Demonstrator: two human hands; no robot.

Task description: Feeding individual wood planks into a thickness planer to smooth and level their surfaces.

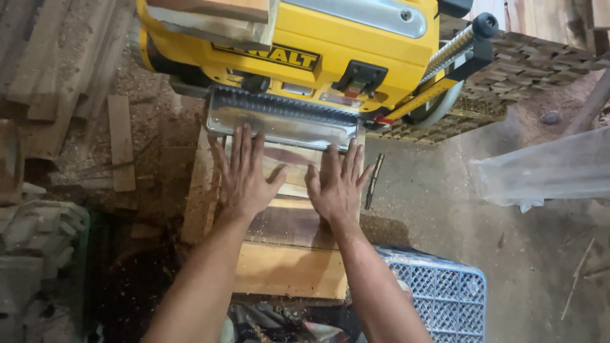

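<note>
Wooden board (289, 254) lies flat under both hands, centre of view. Face is pale orange-tan at the near end, darker and reddish-brown in a band across the middle, paler again with a streaked grain close to the machine. Near edge is cut square; left edge looks rough.

Long axis runs 6 to 12 o'clock: near end towards the person, far end at the mouth of the yellow thickness planer (292, 44). The far end meets the planer's shiny metal infeed plate (279, 121); whether it passes under the plate cannot be told.

Left hand (244, 174) is flat on the board, palm down, fingers spread and pointing to 12 o'clock, fingertips touching the edge of the metal plate. Right hand (337, 184) is the same: open, palm down, fingers fanned, tips at the plate edge. Neither hand grips anything; thumbs angle inward towards each other, a gap of bare wood between them.

Around it: blue plastic crate (438, 292) at 5 o'clock, just beside the right forearm. Loose wood offcuts (121, 140) at 9 to 10 o'clock on a sawdust-covered floor (152, 127). A clear plastic sheet (546, 168) at 3 o'clock. Small dark metal bar (373, 181) just right of the right hand.
</note>
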